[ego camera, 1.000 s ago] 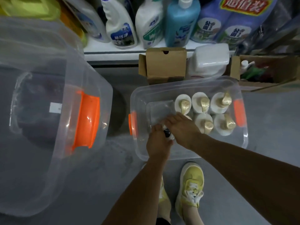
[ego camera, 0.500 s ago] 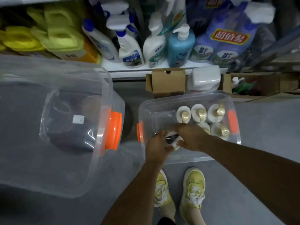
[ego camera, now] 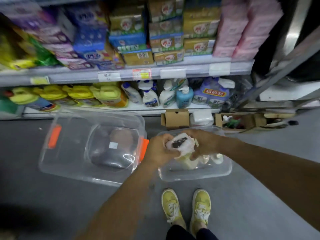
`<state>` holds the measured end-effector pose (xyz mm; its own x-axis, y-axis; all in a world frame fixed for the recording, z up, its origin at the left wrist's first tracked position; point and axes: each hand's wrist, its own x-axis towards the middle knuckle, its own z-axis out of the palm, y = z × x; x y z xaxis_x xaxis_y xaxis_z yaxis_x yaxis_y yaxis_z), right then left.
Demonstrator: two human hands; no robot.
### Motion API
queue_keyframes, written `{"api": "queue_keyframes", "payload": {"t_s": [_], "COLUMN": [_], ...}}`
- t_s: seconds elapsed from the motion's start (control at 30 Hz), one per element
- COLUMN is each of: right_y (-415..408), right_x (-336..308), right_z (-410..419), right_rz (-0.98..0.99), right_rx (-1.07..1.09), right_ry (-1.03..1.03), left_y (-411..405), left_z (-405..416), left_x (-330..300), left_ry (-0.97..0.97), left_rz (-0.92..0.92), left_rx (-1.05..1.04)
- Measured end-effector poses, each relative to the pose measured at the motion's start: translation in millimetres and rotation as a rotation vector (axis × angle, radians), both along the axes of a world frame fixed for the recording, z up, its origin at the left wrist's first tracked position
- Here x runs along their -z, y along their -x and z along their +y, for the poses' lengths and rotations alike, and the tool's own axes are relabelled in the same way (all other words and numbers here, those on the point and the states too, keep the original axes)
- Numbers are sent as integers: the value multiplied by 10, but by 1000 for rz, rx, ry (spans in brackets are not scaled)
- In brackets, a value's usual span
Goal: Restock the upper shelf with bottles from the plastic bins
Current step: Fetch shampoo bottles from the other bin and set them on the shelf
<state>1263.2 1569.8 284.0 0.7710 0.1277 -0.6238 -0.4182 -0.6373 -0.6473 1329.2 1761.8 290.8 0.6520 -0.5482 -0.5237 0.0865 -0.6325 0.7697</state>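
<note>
You hold 2 white bottles (ego camera: pixel 181 146) together above the right clear plastic bin (ego camera: pixel 195 175), the left one black-capped, the view blurred. More white bottles (ego camera: pixel 216 157) stand inside that bin's far right. The left bin (ego camera: pixel 69 144), orange-handled, sits beside it on the floor.

- Both forearms (ego camera: pixel 270 163) are bare to the frame's edge, no sleeves, watch or rings in sight.
- Pale yellow low-top sneakers (ego camera: pixel 200 207) with white laces.
- Dark trouser cuffs (ego camera: pixel 176 232) just above the ankles.
</note>
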Motion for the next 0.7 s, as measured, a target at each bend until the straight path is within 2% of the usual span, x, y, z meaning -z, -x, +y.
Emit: {"api": "queue_keyframes", "payload": {"t_s": [0.17,0.23,0.33,0.57,0.7], "right_y": [94,87,16,-109,-171], "right_x": [-717,-986,-1406,-2384,-2875], "right_z": [-64,-14,5,-48,-76], "right_rz": [46,-67,-221,-323,-339], "right_rx": [184,305,419,428,470], "right_ry": [-232,-278,-229,-284,-358], "left_y": [-371,-511,-653,-814,-737], "left_z": [-57,-105,-165,-286,-414], "left_x": [-975,-1365,-1902,-2887,-3327], "left_ry": [104,140,189,151,263], "left_rz": [32,28,23,-85,-80], "left_rx": [-19,-40,-55,-26,-132]}}
